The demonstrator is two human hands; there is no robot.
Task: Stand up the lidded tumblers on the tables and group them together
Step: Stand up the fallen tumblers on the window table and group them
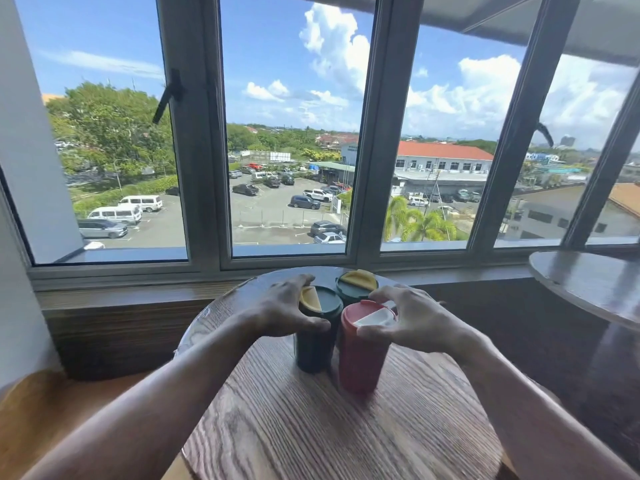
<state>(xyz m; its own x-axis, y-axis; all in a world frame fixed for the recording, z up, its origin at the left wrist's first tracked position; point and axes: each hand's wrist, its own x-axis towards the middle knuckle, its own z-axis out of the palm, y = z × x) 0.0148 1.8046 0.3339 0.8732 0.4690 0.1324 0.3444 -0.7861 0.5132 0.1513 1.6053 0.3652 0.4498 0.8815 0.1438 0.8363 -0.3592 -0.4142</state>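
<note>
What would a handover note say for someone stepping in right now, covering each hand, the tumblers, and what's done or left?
Left hand: gripping the near green tumbler at its lid.
Right hand: fingers around the lid of the red tumbler.
A second green tumbler stands just behind them.
All three are upright and clustered on the round wooden table.
Done: standing and grouping here looks finished.
Left: let go of both. The side table at right shows no tumblers in its visible part; the rest is out of view.
</note>
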